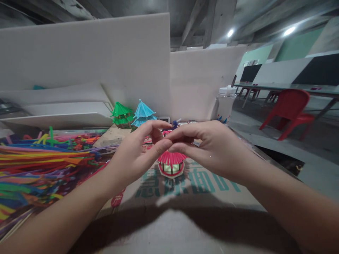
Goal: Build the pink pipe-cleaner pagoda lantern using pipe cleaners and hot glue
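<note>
A small red model pavilion (pixel 172 159), with a fringed roof, dark posts and a pale many-sided base, stands on a printed cardboard sheet (pixel 185 203) in front of me. My left hand (pixel 141 144) curls in from the left, thumb and fingers closed about the upper roof. From the right, my right hand (pixel 209 141) meets it there, thumb and forefinger drawn together. The fingertips cover most of the roof's peak, so their exact grip is hidden. Behind my left hand stand a green model pavilion (pixel 122 113) and a blue one (pixel 143 113).
Many coloured pipe cleaners (pixel 53 158) lie in bundles at the left. White boards (pixel 84 67) rise behind the work surface. A clear container with a white lid (pixel 225 102) stands at the back right. A red chair (pixel 287 109) is farther off.
</note>
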Tool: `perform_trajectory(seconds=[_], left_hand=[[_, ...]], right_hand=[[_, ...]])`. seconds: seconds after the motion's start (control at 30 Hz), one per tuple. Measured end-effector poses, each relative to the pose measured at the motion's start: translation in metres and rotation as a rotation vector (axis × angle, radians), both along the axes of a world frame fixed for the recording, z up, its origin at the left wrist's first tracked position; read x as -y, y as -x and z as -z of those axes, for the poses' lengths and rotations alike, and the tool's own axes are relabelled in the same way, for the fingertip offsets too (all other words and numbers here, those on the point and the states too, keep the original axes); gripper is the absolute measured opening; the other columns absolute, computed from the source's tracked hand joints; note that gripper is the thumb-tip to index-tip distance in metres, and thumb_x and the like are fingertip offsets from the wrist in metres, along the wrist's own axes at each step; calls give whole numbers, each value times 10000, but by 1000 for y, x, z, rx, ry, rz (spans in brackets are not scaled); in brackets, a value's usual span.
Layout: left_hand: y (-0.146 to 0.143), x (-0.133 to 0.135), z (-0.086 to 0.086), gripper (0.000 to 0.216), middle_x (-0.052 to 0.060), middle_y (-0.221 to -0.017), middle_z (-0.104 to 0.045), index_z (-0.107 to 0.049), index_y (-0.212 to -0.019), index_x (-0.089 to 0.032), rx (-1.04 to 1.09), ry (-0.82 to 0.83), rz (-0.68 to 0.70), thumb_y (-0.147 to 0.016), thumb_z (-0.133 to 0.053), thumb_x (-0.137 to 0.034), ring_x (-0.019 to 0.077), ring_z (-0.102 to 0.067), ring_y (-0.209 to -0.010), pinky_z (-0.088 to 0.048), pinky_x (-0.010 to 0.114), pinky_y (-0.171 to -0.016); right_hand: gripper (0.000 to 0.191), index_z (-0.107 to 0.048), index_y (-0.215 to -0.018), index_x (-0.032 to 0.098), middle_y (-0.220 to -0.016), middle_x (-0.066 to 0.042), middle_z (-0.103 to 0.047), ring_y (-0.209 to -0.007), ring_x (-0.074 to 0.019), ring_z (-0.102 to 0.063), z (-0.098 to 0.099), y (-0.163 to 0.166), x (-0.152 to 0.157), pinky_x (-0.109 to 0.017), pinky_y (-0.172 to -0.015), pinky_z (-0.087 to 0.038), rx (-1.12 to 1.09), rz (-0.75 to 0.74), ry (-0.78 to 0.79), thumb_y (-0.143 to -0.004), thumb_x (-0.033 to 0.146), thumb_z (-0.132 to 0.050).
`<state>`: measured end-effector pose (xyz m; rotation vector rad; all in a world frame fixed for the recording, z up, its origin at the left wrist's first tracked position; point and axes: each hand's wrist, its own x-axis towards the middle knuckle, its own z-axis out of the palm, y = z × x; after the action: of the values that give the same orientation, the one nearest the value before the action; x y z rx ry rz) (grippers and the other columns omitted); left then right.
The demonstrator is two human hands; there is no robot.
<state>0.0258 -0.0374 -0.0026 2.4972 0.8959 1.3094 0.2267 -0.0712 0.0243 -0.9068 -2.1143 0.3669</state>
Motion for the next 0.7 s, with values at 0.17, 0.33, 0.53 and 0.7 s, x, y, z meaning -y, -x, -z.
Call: perform_trajectory(seconds=[0.17, 0.33, 0.53, 0.7], left_hand=[[1, 0, -2, 244, -16, -870, -646, -621, -1181, -221, -9, -28, 0, -992, -582, -371, 130, -607, -812, -475, 233, -757], [1, 3, -3, 256, -17, -863, -648, -628, -1187, -221, -21, -32, 26, -981, -601, -372, 132, -607, -803, -480, 233, -748], [5, -3, -5, 288, 2, -906, -656, -641, -1185, -229, 52, 43, 15, -991, -574, -430, 143, -625, -850, -481, 258, -796], [16, -21, -6, 430, 70, -1100, -661, -600, -1266, -216, 65, 135, -63, -962, -574, -520, 211, -633, -1032, -508, 309, -848]], right_hand=[[97, -760, -899, 160, -723, 9, -717, -630, -104, -612, 2, 1, -4, -216, -559, -441, -45, 2, -2, -900, 171, -663], [109, -722, -843, 155, -686, 14, -664, -617, -96, -571, 3, 1, -1, -217, -559, -425, -8, -19, -52, -901, 153, -630], [135, -683, -832, 185, -690, 12, -647, -635, -114, -566, -5, -10, -2, -242, -577, -411, -13, 40, -124, -930, 233, -603], [357, -640, -690, 182, -620, -11, -625, -602, -128, -548, -23, -43, -26, -282, -580, -369, 154, 352, -201, -979, 355, -523]])
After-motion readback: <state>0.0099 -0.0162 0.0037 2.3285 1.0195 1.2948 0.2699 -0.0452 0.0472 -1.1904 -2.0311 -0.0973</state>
